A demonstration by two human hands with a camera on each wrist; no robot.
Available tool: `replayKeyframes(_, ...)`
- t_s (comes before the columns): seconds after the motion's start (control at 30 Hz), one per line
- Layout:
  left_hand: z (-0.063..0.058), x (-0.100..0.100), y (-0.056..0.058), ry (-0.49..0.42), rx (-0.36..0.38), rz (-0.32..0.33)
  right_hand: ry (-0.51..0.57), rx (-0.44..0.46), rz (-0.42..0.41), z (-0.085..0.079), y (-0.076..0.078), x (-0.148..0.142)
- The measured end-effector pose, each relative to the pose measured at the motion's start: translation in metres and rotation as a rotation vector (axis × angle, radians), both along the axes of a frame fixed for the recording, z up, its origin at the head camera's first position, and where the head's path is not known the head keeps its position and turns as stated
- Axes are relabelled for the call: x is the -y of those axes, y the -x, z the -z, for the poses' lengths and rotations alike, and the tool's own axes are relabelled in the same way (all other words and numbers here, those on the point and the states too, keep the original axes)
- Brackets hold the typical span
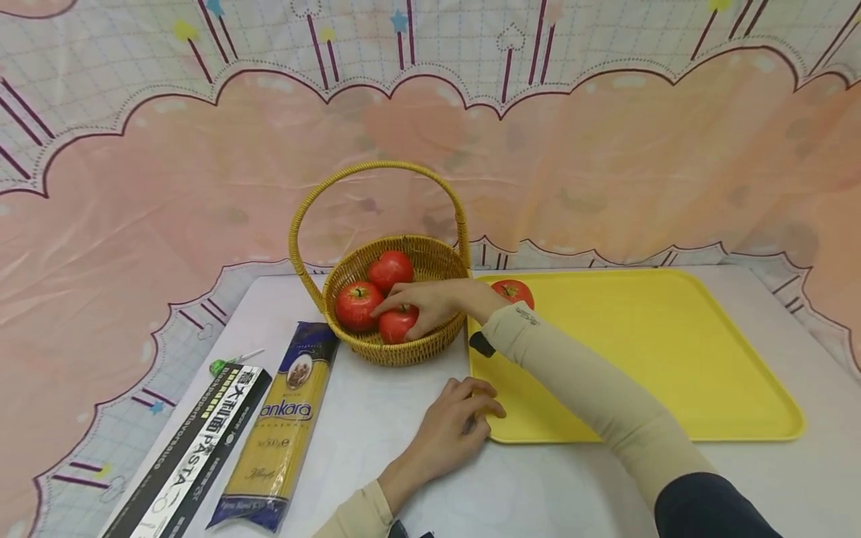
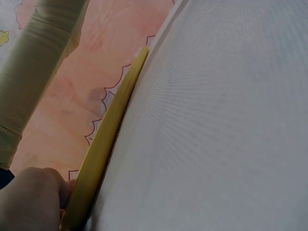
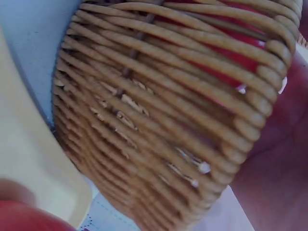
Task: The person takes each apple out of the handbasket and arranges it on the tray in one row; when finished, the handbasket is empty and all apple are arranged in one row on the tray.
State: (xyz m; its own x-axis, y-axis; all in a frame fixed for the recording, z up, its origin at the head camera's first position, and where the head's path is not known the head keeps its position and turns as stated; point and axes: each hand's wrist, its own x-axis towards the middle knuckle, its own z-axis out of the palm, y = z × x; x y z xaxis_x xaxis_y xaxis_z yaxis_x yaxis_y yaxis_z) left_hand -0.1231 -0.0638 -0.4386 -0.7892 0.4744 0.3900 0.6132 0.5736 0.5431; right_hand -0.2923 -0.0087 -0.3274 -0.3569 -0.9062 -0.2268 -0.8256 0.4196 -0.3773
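My right hand [image 1: 440,300] reaches over the rim of a wicker basket [image 1: 397,355], thumb and fingers curved around a red apple [image 1: 393,327]. Two more apples lie beside it, one to the left [image 1: 356,305] and one behind [image 1: 391,270]. In the right wrist view, the woven side [image 3: 159,120] fills the middle and part of the hand shows past the rim. My left hand [image 1: 449,424] rests at the near left corner of a yellow tray [image 1: 646,351], fingers loosely bent over its edge. In the left wrist view they touch the tray rim [image 2: 103,144].
Another apple [image 1: 516,291] sits at the tray's far left corner, partly behind the right wrist. Left of the basket lie a pasta bag [image 1: 279,426], a long black and white pasta box [image 1: 195,456] and a green lollipop [image 1: 217,367]. The basket's tall handle [image 1: 377,166] arches above it.
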Motion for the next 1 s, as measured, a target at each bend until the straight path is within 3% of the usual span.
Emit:
replayKeyframes(0.4,-0.001,0.001,-0.001,0.002,0.000,0.002,0.115,0.058,0.062,0.004,0.001,-0.015)
replayKeyframes(1.0,-0.002,0.001,0.000,0.006,0.031,0.000,0.307,0.003,0.145,0.008,-0.002,-0.032)
